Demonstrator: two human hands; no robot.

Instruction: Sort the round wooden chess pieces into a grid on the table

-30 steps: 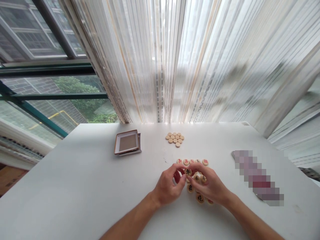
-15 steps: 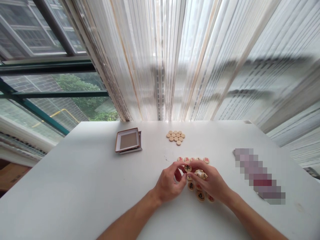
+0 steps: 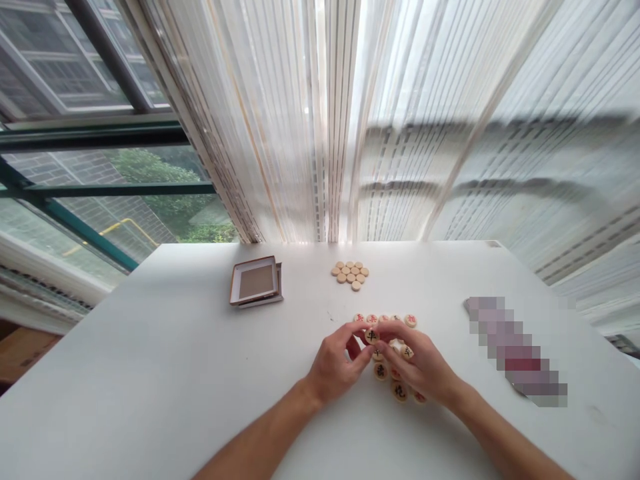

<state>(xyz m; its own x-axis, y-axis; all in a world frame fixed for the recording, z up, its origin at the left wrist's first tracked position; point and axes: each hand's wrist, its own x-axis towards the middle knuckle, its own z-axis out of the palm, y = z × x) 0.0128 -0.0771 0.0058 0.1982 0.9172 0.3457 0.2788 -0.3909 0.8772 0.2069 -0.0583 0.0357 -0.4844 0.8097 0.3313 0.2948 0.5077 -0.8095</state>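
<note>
A round Chinese chess piece with a black character (image 3: pixel 371 336) is held up between both hands. My left hand (image 3: pixel 335 360) grips its left side, fingers and thumb curled. On its other side, my right hand (image 3: pixel 420 357) pinches it with thumb and fingertips. Beneath and around the hands lie several more face-up pieces, among them a black-marked piece (image 3: pixel 381 371), another black-marked piece (image 3: pixel 399 391) and a red-marked piece (image 3: pixel 411 321) at the right end of a far row. My right hand hides part of this group.
Farther back, a cluster of face-down pieces (image 3: pixel 351 271) lies on the white table (image 3: pixel 150 373). An open shallow box (image 3: pixel 256 280) is at the back left. On the right lies a long blurred object (image 3: pixel 515 350). A striped curtain (image 3: pixel 320 120) hangs behind, beside a window (image 3: pixel 100 160).
The held piece has shifted very slightly left and tilted a little in my fingers. Both hands keep nearly the same place, and the other pieces lie as before.
</note>
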